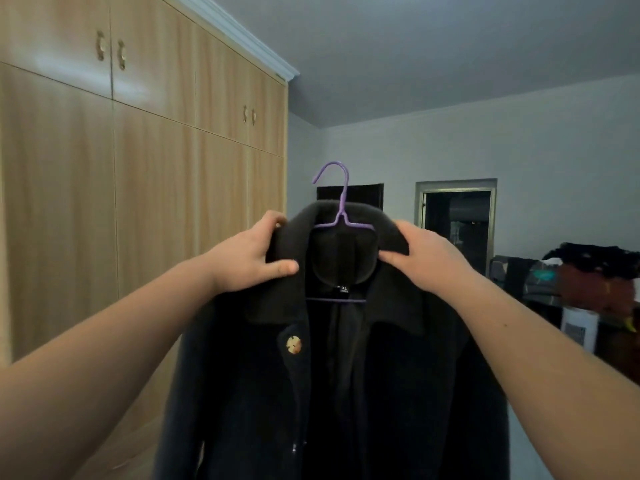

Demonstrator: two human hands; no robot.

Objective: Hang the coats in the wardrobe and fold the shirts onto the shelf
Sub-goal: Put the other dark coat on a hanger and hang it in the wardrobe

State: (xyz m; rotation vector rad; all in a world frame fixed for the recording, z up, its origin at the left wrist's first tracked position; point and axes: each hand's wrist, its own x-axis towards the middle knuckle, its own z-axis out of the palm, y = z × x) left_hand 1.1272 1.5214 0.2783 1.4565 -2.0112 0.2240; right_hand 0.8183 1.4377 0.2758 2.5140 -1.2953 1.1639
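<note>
A dark fleece coat (332, 375) with a pale round button hangs on a purple hanger (337, 199) held up in front of me. My left hand (252, 256) grips the coat's left collar and shoulder, thumb across the front. On the other side, my right hand (426, 259) grips the right collar. The hanger's hook sticks up above the collar, between both hands. The wooden wardrobe (138, 188) stands to the left with all its doors closed.
A cluttered surface with dark clothes and bags (588, 275) sits at the right. A dark doorway (457, 220) opens in the far wall. Small upper cupboards with handles run along the wardrobe's top.
</note>
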